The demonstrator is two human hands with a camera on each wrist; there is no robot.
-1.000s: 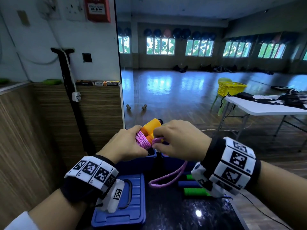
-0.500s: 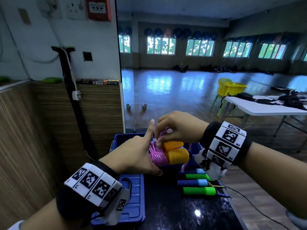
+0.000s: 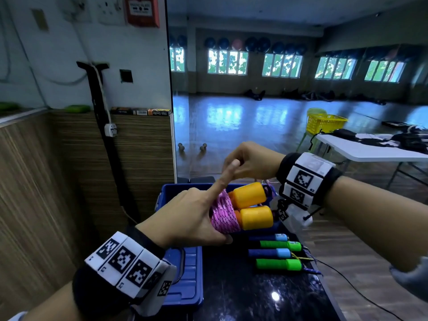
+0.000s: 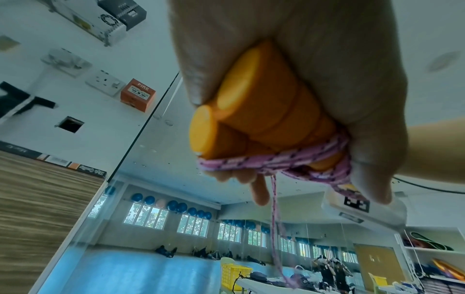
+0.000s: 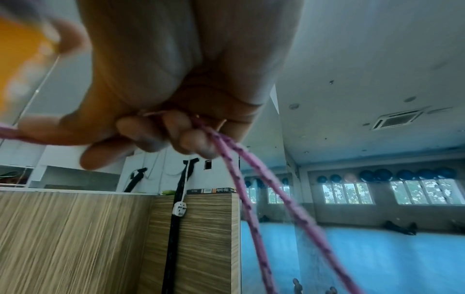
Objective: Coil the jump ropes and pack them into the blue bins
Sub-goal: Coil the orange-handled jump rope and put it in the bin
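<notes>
The left hand [image 3: 185, 216] has its grip clenched round the pink jump rope [image 3: 223, 216] coiled about its two orange handles [image 3: 252, 206], index finger pointing up, held above the blue bin [image 3: 166, 193] at the table's [image 3: 254, 297] far edge. The right hand [image 3: 252, 162] pinches the rope's loose strands (a doubled length hangs from its fingers [image 5: 193, 139]). Green and blue handles [image 3: 275, 254] lie near the table's right edge.

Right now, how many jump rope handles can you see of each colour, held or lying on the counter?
Orange handles, held in the left hand: 2
Green handles, on the counter: 2
Blue handles, on the counter: 2
Total: 6
</notes>
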